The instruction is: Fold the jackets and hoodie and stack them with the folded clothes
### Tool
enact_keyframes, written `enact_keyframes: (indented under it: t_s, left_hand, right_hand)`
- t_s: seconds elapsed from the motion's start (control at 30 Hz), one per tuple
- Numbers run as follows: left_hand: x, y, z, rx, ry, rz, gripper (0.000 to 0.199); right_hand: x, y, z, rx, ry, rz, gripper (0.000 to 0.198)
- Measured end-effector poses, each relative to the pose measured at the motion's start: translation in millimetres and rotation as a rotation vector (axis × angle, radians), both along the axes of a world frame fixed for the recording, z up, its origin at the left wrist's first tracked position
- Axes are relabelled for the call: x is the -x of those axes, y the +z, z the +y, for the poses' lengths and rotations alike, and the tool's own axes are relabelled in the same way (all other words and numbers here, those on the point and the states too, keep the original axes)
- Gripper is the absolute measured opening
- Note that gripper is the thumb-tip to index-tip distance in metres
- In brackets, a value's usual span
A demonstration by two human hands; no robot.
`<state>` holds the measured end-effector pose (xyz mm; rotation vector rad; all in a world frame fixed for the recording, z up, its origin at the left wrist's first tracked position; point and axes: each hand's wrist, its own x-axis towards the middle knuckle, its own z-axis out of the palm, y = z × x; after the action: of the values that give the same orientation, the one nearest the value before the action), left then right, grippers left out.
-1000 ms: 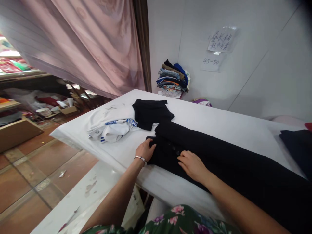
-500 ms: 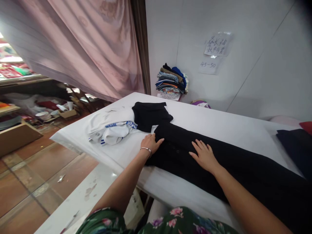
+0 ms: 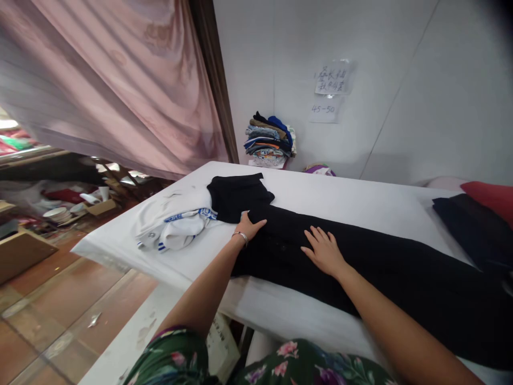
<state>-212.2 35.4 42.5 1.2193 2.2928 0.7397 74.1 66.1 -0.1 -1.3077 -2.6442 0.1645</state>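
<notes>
A long black garment point(image 3: 385, 256), which looks like trousers, lies flat along the white-covered table and runs off to the right. At its left end rests my left hand point(image 3: 249, 228), thumb spread away from the fingers on the dark cloth. My right hand point(image 3: 324, 250) lies flat on the garment farther right, fingers outstretched and slightly apart. Just beyond my left hand is a smaller folded black garment point(image 3: 238, 197). Beside that, a crumpled white garment point(image 3: 176, 216) with blue lettering and stripes sits toward the table's left end.
The white table point(image 3: 340, 187) stands by a grey wall. A stack of folded clothes point(image 3: 269, 140) is behind it. Dark folded cloth point(image 3: 460, 224) and a red item point(image 3: 489, 199) lie at right. A pink curtain point(image 3: 160, 80) hangs at left, above boxes and clutter.
The view has shifted slightly right. My left fingers have moved a little over the garment's left end; my right hand stays flat on it.
</notes>
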Motion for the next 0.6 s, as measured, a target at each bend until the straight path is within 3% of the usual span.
enact_keyframes:
  t_s: [0.23, 0.43, 0.6]
  left_hand:
    - [-13, 19.7, 5, -0.089, -0.008, 0.056, 0.084]
    - [-21, 65.6, 8, -0.31, -0.09, 0.127, 0.075]
    - [-51, 110.4, 10, -0.312, -0.192, 0.256, 0.077]
  right_hand:
    - [1, 15, -7, 0.051, 0.001, -0.001, 0.061]
    - [-23, 36, -24, 0.115, -0.053, 0.122, 0.067]
    - [-39, 24, -35, 0.116, -0.072, 0.106, 0.068]
